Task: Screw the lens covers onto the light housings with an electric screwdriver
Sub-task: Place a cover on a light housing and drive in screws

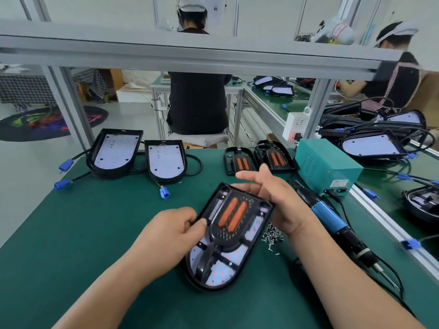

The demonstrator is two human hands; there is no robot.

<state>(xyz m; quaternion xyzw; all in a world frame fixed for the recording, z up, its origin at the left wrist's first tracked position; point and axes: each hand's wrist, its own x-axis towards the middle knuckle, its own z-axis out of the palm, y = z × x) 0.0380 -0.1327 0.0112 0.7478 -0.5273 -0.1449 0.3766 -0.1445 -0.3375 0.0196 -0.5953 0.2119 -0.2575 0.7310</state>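
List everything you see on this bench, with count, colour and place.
lens cover: one, black with orange strips, over near housing
near housing: one, black, white board, front centre
open housings: two, black, white boards, far left
spare lens covers: two, black and orange, far centre
electric screwdriver: one, blue and black, lying right
screws: pile, silver, by right wrist
power box: one, teal, far right
table mat: one, green
left hand: pinches lens cover's edge
right hand: fingers straight, at its far end
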